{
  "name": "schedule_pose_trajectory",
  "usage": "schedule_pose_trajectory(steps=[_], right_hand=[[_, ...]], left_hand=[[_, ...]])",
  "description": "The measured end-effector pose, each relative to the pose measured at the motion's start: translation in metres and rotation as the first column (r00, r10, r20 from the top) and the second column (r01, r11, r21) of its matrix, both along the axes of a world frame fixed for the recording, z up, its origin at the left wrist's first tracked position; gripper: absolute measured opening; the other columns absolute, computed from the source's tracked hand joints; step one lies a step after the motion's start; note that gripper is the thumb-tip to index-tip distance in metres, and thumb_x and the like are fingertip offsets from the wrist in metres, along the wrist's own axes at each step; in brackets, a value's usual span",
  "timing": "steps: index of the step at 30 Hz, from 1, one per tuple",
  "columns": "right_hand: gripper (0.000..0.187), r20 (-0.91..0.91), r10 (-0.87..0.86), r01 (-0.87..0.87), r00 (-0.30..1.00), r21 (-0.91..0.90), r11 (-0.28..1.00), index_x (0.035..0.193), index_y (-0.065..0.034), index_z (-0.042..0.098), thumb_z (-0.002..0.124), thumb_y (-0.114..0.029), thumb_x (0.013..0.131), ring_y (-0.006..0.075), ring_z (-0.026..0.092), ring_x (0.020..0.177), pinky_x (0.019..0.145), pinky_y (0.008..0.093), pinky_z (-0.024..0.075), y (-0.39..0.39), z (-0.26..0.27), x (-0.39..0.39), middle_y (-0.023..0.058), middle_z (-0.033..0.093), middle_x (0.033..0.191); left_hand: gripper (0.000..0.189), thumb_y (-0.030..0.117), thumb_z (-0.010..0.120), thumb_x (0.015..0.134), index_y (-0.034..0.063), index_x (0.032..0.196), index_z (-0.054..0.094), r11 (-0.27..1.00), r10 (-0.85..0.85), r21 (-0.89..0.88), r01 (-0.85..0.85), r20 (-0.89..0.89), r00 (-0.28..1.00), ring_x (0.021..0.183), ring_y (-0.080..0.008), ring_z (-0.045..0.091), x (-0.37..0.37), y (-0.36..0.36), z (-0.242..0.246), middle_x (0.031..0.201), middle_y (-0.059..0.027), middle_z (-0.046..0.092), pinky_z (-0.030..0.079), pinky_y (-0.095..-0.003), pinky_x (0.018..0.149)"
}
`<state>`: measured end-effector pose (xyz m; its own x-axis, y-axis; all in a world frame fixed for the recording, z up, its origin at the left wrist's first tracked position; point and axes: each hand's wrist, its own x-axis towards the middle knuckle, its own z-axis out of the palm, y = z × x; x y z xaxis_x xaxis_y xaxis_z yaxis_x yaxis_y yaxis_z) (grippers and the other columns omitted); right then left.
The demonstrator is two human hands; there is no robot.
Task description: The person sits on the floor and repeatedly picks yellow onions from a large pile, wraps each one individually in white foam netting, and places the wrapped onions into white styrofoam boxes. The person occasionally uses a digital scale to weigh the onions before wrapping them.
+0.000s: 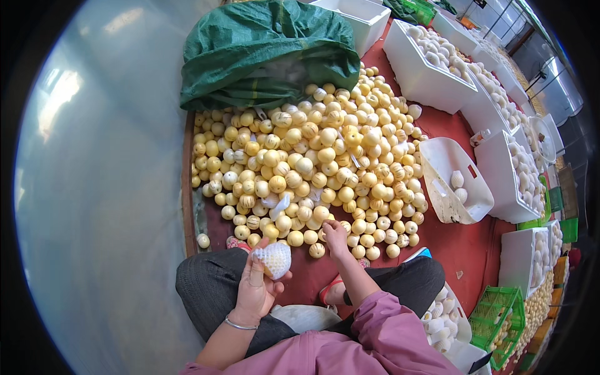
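Observation:
My left hand holds a yellow round fruit partly covered by a white foam net sleeve. My right hand reaches to the near edge of a large pile of pale yellow, dark-streaked fruits. Its fingertips touch or nearly touch a fruit; whether they grip it is not plain. White scraps lie among the pile. To the right of my knee, a white scoop-shaped container holds many net-wrapped fruits.
A green woven tarp covers the pile's far end. A white plastic scoop with two wrapped fruits lies on the red floor covering. White foam boxes of wrapped fruits and a green crate line the right. Plastic sheeting rises at left.

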<state>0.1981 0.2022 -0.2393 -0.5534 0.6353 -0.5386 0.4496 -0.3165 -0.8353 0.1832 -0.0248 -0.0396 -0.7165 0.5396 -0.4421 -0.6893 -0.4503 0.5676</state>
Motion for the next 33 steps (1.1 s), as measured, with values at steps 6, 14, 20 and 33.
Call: schedule_pose_trajectory(steps=[6,14,20,33], right_hand=[[0.042,0.378,0.044,-0.154,0.925,0.268,0.951,0.105,0.0012,0.065,0.062,-0.03,0.076,0.029,0.063,0.095,0.087,0.0345,0.0473,0.071,-0.083,-0.048,0.0189,0.066,0.101],[0.045,0.325,0.301,-0.224,0.897,-0.254,0.941,0.105,-0.0005,0.061,0.074,-0.027,0.072,0.0169,0.057,0.082,0.071,0.0323,0.0478,0.084,-0.094,-0.08,0.0087,0.062,0.096],[0.058,0.257,0.074,-0.005,0.964,-0.258,0.966,0.115,-0.0004,0.051,0.077,-0.024,0.069,0.021,0.057,0.092,0.078,0.0367,0.0481,0.067,-0.092,-0.086,0.0102,0.058,0.108],[0.046,-0.12,-0.073,-0.043,0.99,-0.753,0.657,0.121,-0.0052,0.05,0.065,-0.027,0.083,0.0266,0.051,0.114,0.102,0.0451,0.0358,0.073,-0.107,-0.086,0.0107,0.054,0.123]], left_hand=[[0.068,0.053,0.045,0.091,0.0102,0.141,0.027,0.871,-0.439,0.287,0.4,0.088,0.894,0.099,-0.0304,0.061,-0.008,0.018,0.005,0.127,-0.0154,0.049,0.055,-0.0343,0.069],[0.054,0.04,0.046,0.095,0.0041,0.134,0.039,0.853,-0.512,0.276,0.443,0.278,0.813,0.113,-0.0207,0.053,-0.025,0.038,-0.004,0.13,-0.0107,0.047,0.051,-0.0414,0.088],[0.034,0.017,0.05,0.094,0.0053,0.126,0.047,0.915,-0.403,0.089,0.394,0.283,0.871,0.118,-0.0281,0.049,-0.031,0.047,-0.006,0.135,-0.0132,0.043,0.051,-0.0491,0.087],[0.033,0.011,0.047,0.096,0.0044,0.128,0.047,0.889,-0.453,0.065,0.453,0.268,0.85,0.113,-0.0191,0.052,-0.027,0.044,0.0,0.128,-0.0086,0.048,0.052,-0.0365,0.088]])
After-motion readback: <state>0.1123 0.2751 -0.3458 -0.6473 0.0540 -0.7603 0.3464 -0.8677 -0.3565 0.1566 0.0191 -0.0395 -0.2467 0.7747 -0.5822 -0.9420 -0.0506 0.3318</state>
